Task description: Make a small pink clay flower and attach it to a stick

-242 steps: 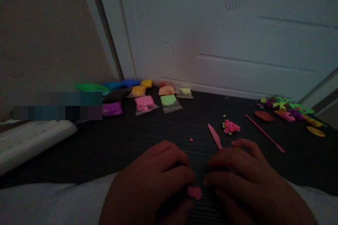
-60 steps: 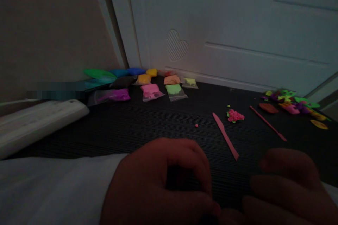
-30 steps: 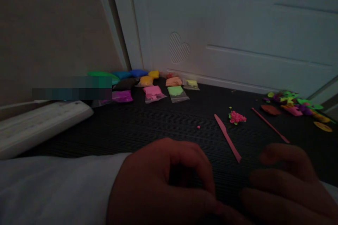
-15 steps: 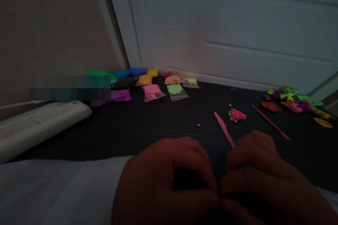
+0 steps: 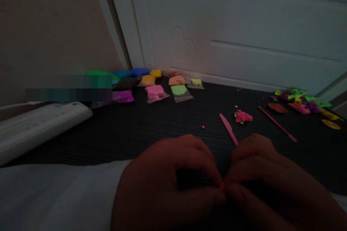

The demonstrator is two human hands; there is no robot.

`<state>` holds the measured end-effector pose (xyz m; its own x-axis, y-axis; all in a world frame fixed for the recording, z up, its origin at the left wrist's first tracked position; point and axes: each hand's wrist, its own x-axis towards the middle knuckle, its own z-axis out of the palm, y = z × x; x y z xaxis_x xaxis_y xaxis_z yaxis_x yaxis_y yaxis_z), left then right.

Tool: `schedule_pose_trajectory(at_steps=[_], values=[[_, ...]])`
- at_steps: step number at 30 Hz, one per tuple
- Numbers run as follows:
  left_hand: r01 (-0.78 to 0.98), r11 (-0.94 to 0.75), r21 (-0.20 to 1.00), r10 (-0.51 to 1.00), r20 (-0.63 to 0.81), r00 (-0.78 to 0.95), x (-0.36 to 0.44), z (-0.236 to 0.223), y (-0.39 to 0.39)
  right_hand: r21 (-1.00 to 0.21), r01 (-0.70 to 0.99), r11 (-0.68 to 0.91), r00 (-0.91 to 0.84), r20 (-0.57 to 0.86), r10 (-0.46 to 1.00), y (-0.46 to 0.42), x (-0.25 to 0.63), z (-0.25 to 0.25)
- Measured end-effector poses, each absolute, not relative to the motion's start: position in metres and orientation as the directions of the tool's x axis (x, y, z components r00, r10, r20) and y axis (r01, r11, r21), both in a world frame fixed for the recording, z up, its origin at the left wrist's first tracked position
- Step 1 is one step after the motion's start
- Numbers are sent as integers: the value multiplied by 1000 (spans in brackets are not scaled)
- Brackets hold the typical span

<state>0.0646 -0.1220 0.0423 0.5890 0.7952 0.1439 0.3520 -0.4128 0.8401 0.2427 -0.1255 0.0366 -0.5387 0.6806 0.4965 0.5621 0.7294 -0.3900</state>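
My left hand (image 5: 168,180) and my right hand (image 5: 276,180) meet at the bottom middle of the head view, thumbs and index fingers pinched together. Between the fingertips a small bit of pink clay (image 5: 222,187) shows; most of it is covered by the fingers. Just beyond my right hand lies a pink plastic knife (image 5: 228,127), its near end hidden behind the knuckles. A tiny pink clay ball (image 5: 203,127) rests on the dark table, left of the knife. To the knife's right sits a cluster of pink clay flowers (image 5: 243,116) with green bits.
Bags of coloured clay, among them a pink bag (image 5: 155,93) and a light green bag (image 5: 180,92), line the back left. A white power strip (image 5: 46,124) lies at left. A pink modelling stick (image 5: 276,123) and several colourful clay pieces (image 5: 300,103) are at right.
The fingertips have parted slightly and the pink clay between them now shows. My right thumb has come up into view. Objects on the table have stayed put.
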Motion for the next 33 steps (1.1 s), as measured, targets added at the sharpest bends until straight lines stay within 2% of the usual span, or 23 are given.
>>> schedule_pose_trajectory(at_steps=[6,14,24,33], values=[[378,-442,813,790,154,593,64,41,-122,-477,528,703,-500,494,711,-129,246,31],[401,-474,784,785,170,596,67,38,-124,-376,548,748,-549,513,660,-126,240,39],[450,-444,775,836,178,519,66,39,-125,-423,557,715,-510,505,696,-126,238,36],[436,-463,772,831,205,517,64,39,-124,-441,538,719,-536,479,695,-127,243,32]])
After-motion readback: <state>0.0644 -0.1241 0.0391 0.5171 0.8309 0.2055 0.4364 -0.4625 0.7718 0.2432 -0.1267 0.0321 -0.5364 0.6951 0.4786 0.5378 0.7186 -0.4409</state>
